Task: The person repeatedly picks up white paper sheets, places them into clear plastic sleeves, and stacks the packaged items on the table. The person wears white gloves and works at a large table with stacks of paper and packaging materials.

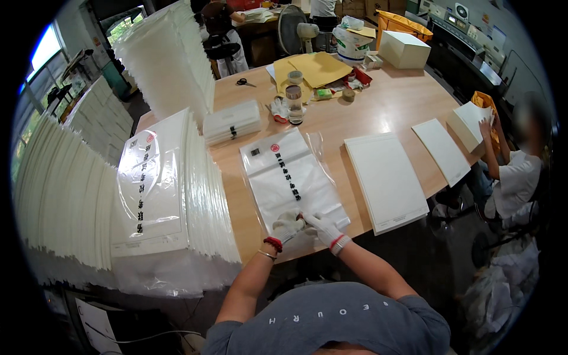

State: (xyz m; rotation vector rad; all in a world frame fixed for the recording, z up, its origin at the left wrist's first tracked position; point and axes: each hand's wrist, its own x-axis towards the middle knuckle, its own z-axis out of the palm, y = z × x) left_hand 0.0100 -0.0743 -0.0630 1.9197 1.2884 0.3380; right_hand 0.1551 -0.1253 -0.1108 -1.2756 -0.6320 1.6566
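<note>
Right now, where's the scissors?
In the head view the scissors lie flat on the far part of the wooden table, left of the yellow envelopes and beyond the banded stack of white packets, far from both gloved hands.

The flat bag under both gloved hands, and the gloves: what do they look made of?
The flat bag looks like thin glossy clear plastic film: it glints and wrinkles, white sheet showing inside. The left hand and right hand wear what seems white knit cotton, matte, with red cuffs.

2 gloved hands (pixel 288 226) (pixel 322 228), 1 scissors (pixel 244 82), 2 jars (pixel 294 104) (pixel 295 77), 1 fan (pixel 294 28).
</note>
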